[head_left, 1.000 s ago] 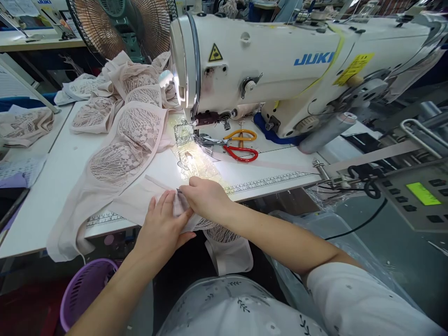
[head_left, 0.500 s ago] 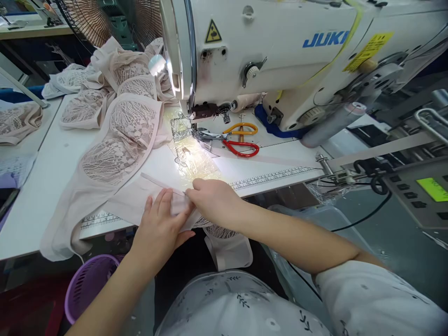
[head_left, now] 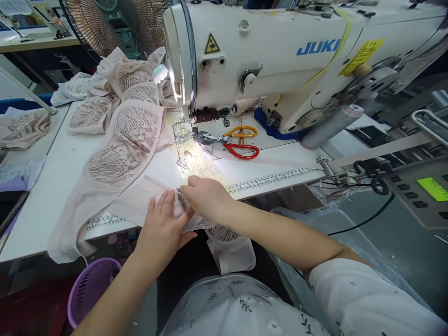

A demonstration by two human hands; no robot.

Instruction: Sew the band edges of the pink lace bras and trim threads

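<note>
My left hand [head_left: 164,224] lies with fingers stretched over a pale pink bra band [head_left: 135,200] at the table's front edge. Close beside it, my right hand [head_left: 206,198] is closed around a thin, dark-tipped tool [head_left: 179,190]; most of the tool is hidden in the fist. Its tip points left, by a narrow strip [head_left: 154,181] along the band's upper edge. Lace cups [head_left: 121,147] of a bra spread to the left on the table. Part of a lace garment [head_left: 233,252] hangs over the edge onto my lap, below the right hand.
A white sewing machine [head_left: 273,51] stands behind, its lamp lighting the needle area. Scissors [head_left: 241,142] with orange and red handles lie beneath its arm. More lace bras [head_left: 129,74] are heaped at back left, before a fan [head_left: 122,28]. A purple basket [head_left: 89,289] stands below.
My right hand has moved slightly left along the band, and the tool's tip with it. My left hand stays on the fabric. The view has shifted a little.
</note>
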